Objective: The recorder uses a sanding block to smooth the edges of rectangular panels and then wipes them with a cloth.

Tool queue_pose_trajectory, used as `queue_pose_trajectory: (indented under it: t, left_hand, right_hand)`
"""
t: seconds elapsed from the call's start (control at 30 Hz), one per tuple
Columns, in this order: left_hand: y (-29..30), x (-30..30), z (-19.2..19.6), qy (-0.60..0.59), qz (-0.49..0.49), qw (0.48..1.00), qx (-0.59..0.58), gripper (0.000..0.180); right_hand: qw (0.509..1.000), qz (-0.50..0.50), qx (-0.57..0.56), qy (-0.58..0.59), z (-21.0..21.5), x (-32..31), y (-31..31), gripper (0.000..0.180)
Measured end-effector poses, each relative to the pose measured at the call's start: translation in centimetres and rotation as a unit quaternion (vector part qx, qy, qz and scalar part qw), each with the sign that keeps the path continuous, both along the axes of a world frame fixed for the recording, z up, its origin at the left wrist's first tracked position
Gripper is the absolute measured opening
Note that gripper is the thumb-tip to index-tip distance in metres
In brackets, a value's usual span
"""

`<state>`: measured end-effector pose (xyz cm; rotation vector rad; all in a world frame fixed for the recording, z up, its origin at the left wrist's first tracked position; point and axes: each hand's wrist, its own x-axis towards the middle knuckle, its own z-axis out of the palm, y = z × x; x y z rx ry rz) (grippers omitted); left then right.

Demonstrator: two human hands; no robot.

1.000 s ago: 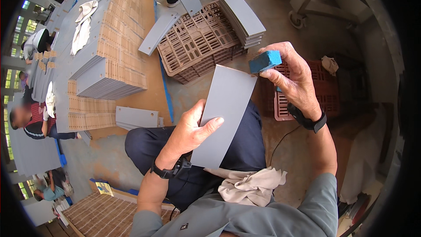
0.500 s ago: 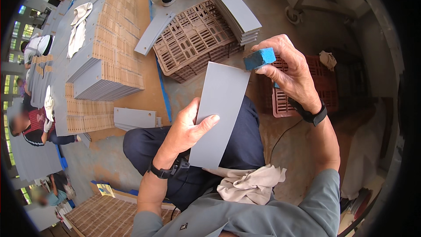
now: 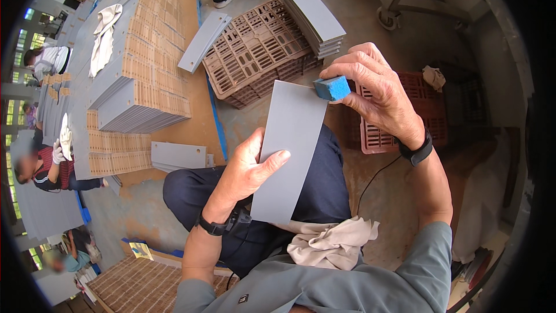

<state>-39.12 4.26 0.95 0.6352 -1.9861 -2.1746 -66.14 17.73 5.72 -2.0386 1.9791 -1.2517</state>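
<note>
A flat grey board (image 3: 294,133) stands tilted over my lap, its long sides running away from me. My left hand (image 3: 246,168) grips it by the left edge, thumb across its face and the other fingers behind. Between the thumb and fingers of my right hand (image 3: 382,90) is a blue sanding block (image 3: 332,88), which is at the board's far right corner and seems to touch its edge. A beige cloth (image 3: 330,243) lies crumpled on my lap.
Ahead, an upturned brown plastic crate (image 3: 255,52) carries a stack of grey boards (image 3: 313,14) and a loose board (image 3: 204,40). Tall board stacks (image 3: 139,93) stand at left. A reddish crate (image 3: 399,133) sits at right. Other people work at far left and beyond the crate.
My right hand has brought the blue sanding block left and slightly nearer me, against the board's corner. My left hand and the board have hardly moved.
</note>
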Motion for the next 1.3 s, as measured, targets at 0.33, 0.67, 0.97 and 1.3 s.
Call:
queue_pose_trajectory:
  t: [0.33, 0.67, 0.97, 1.3]
  left_hand:
    - [-0.1, 0.1, -0.2, -0.009, -0.001, 1.000, 0.009, 0.041]
    - [0.1, 0.1, -0.5, -0.002, 0.005, 1.000, 0.012, 0.041]
    - [0.1, 0.1, -0.6, 0.000, 0.009, 1.000, 0.011, 0.041]
    - [0.1, 0.1, -0.8, -0.002, 0.004, 1.000, -0.015, 0.043]
  right_hand:
    - [0.999, 0.020, 0.000, 0.037, 0.4, -0.6, -0.3, 0.043]
    - [0.998, 0.039, 0.007, 0.048, 1.3, -0.5, -0.2, 0.043]
    - [0.997, 0.003, 0.046, 0.065, 1.6, -1.1, 0.8, 0.043]
    - [0.994, 0.002, 0.066, 0.091, 1.9, -0.8, 0.7, 0.042]
